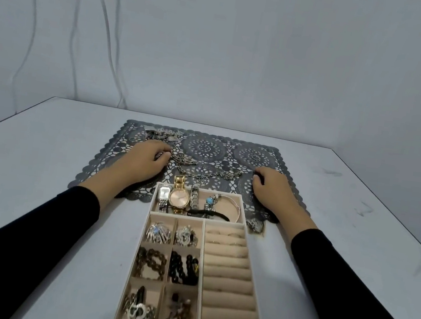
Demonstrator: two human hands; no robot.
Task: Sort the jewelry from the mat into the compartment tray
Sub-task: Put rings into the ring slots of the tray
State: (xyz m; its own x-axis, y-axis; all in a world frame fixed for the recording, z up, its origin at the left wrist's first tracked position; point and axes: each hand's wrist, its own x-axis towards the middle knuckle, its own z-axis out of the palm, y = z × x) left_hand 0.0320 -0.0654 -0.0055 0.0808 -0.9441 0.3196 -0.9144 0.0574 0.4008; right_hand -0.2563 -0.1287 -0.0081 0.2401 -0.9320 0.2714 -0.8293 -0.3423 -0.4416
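A grey lace mat point(232, 148) lies on the white table, with the beige compartment tray point(202, 220) just in front of it. A silver chain necklace point(203, 173) stretches across the mat between my hands. My left hand point(147, 160) rests on the mat with its fingers curled round the chain's left end. Curled fingertips of my right hand point(271, 187) lie close to the chain's right end; whether they pinch it is hidden. More silver jewelry point(163, 134) is piled at the mat's back left. A small ring point(254, 157) lies at the back right.
The tray's top compartment holds watches, among them a gold one point(179, 198), and bangles. Small left compartments hold brooches, bead strings and pendants; padded ring rolls point(228, 282) fill the right side. A silver piece point(255, 225) sits at the mat's front right corner. A wall stands behind the table.
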